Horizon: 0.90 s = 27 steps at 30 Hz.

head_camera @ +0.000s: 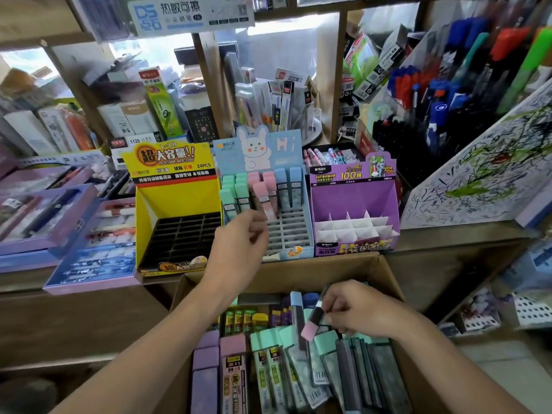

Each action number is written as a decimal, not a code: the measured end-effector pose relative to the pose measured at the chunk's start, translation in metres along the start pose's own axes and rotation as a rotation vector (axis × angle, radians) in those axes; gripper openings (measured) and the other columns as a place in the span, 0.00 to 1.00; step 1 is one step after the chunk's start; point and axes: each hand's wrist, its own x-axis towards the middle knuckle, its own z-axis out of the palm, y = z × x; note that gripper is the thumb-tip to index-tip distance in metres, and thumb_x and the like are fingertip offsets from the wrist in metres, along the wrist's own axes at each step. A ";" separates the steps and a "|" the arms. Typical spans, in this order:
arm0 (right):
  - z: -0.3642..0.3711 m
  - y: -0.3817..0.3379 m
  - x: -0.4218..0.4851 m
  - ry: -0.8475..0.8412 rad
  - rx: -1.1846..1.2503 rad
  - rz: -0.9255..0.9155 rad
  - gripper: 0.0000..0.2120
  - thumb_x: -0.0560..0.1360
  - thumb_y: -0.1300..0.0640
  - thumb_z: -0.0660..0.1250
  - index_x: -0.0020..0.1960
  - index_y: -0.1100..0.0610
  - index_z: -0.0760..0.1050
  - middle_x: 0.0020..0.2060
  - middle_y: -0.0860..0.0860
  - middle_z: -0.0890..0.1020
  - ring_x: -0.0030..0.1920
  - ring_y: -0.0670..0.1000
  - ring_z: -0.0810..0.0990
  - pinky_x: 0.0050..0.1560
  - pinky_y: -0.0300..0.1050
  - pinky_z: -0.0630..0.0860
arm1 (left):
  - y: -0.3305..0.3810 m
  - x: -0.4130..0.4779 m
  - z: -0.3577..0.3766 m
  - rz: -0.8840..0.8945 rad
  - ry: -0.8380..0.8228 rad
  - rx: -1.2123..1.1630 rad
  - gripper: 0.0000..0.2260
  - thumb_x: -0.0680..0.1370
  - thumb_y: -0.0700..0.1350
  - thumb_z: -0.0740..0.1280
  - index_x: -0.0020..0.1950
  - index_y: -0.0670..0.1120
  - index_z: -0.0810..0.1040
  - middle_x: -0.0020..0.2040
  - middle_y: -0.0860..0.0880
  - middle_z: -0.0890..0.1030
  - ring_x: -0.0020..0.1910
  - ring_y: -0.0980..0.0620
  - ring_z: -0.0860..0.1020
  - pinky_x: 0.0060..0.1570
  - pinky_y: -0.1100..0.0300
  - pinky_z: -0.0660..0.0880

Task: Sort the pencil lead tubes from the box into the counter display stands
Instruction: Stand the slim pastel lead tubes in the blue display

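Our left fingers (260,231) pinch a pink tube (265,201), upright, its foot just over the blue stand (295,234) slots; our right hand (352,309) grips another pink-capped tube (313,321), slanted, over the box (388,279)

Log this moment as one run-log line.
left hand: placing pink-capped tube in blue stand | right hand: holding pink-capped tube over box | yellow stand, purple stand: empty
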 end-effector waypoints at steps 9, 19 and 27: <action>0.007 -0.008 -0.035 0.136 -0.138 0.020 0.09 0.77 0.58 0.74 0.52 0.46 0.78 0.45 0.44 0.83 0.47 0.40 0.82 0.52 0.41 0.81 | -0.013 -0.108 0.013 -0.187 -0.394 -0.084 0.11 0.79 0.47 0.72 0.60 0.56 0.80 0.49 0.62 0.81 0.50 0.69 0.77 0.48 0.73 0.75; 0.032 -0.021 -0.057 0.006 -0.465 0.099 0.37 0.68 0.45 0.81 0.73 0.46 0.70 0.62 0.41 0.65 0.66 0.44 0.67 0.71 0.46 0.69 | -0.018 -0.126 0.037 -0.179 -0.592 0.064 0.25 0.77 0.54 0.70 0.73 0.59 0.69 0.61 0.57 0.72 0.61 0.53 0.75 0.56 0.58 0.74; 0.034 -0.032 -0.050 -0.013 -0.582 0.100 0.37 0.62 0.48 0.84 0.64 0.46 0.68 0.54 0.42 0.63 0.60 0.46 0.68 0.55 0.43 0.70 | -0.016 -0.106 0.050 -0.276 -0.546 0.033 0.12 0.76 0.59 0.71 0.57 0.60 0.75 0.52 0.54 0.75 0.51 0.52 0.76 0.46 0.56 0.74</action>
